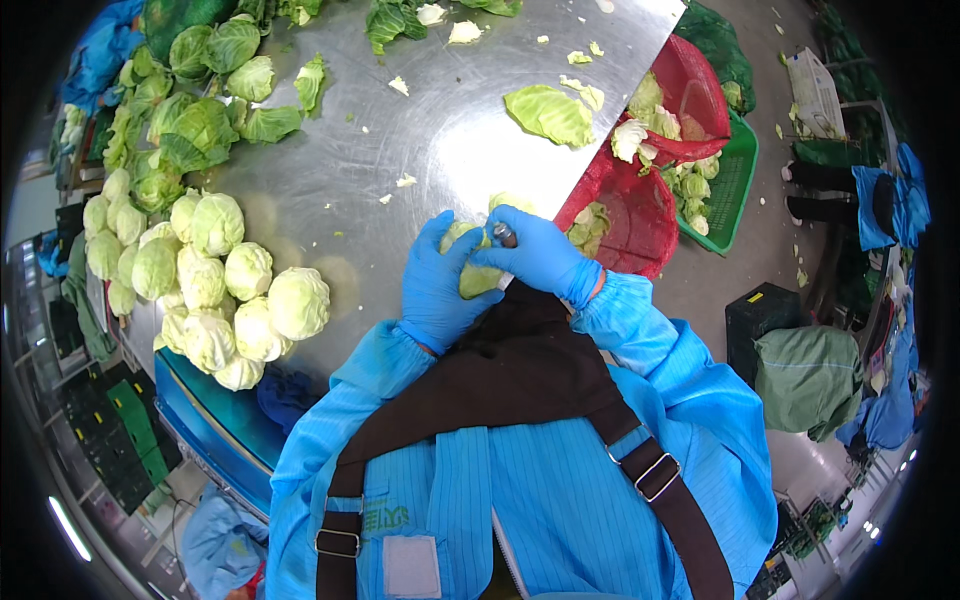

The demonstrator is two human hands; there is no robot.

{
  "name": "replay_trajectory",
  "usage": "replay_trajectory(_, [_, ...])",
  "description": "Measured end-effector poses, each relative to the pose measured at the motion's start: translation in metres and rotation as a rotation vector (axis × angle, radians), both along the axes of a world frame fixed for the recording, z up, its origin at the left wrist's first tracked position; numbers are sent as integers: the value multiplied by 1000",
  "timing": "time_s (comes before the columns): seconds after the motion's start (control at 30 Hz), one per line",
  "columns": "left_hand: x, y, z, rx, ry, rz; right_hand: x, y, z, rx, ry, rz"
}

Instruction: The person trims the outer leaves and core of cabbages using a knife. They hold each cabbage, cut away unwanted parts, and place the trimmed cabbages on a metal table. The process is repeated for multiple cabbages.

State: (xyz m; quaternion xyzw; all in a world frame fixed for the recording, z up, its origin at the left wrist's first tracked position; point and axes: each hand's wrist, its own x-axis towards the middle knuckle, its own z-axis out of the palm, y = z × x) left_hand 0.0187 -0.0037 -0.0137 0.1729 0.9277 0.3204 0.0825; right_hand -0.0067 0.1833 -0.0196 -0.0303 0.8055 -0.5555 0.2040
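Near the edge of the metal table (360, 142), a pale green cabbage (477, 280) is held in my left hand (442, 289), gloved in blue. My right hand (536, 251), in the same kind of glove, is closed around a small tool with a dark, metal-tipped handle (505, 234), against the right side of the cabbage. What the tool's working end looks like is mostly hidden. A loose cabbage leaf (549, 115) lies on the table beyond my hands, and another pale green piece (511, 201) shows just behind my right hand.
Pale cabbages (217, 277) are piled at the left, with leafier green ones (187, 127) behind them. Two red mesh bags (637, 225) with leaves hang at the table's right edge, beside a green crate (739, 187) of cabbages. Leaf scraps dot the table. A person (874, 199) stands far right.
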Motion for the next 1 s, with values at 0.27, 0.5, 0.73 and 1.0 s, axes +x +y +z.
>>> replay_trajectory(0.27, [-5, -11, 1, 129, -110, 75, -16, 38, -46, -14, -122, -286])
replay_trajectory(0.5, [-10, -31, -27, 606, -491, 250, 1, 8, 3, -15, 199, 55])
replay_trajectory(0.73, [-11, -27, -18, 654, -497, 207, -13, 15, -14, 164, 43, -45])
replay_trajectory(1.0, [-6, -41, -22, 735, -541, 190, -14, -7, -30, 220, 75, 81])
